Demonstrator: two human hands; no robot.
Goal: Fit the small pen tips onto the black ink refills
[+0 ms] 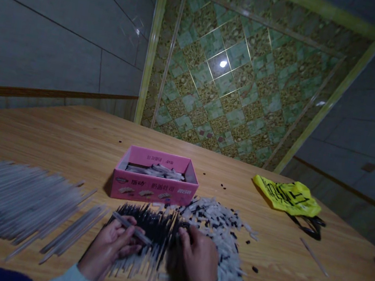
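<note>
The left hand point(108, 247) has its thumb and fingers closed around a slim tube point(141, 236), which slants across them, one end pointing up toward the box and the other down over the dark sticks point(155, 226). The fingers are bent, with little gap between thumb and fingertips.

The right hand point(201, 262) is at the right edge of those sticks, its fingers curled inward and the thumb close to the forefinger; whether anything is pinched there cannot be told, as the spot is dark and blurred.

The sticks lie on the table point(82, 142) between the two hands, just in front of the pink box point(153, 191). A spread of clear tubes point(11, 202) lies left of the left hand, and a heap of small caps point(230, 258) lies beside the right hand.
</note>
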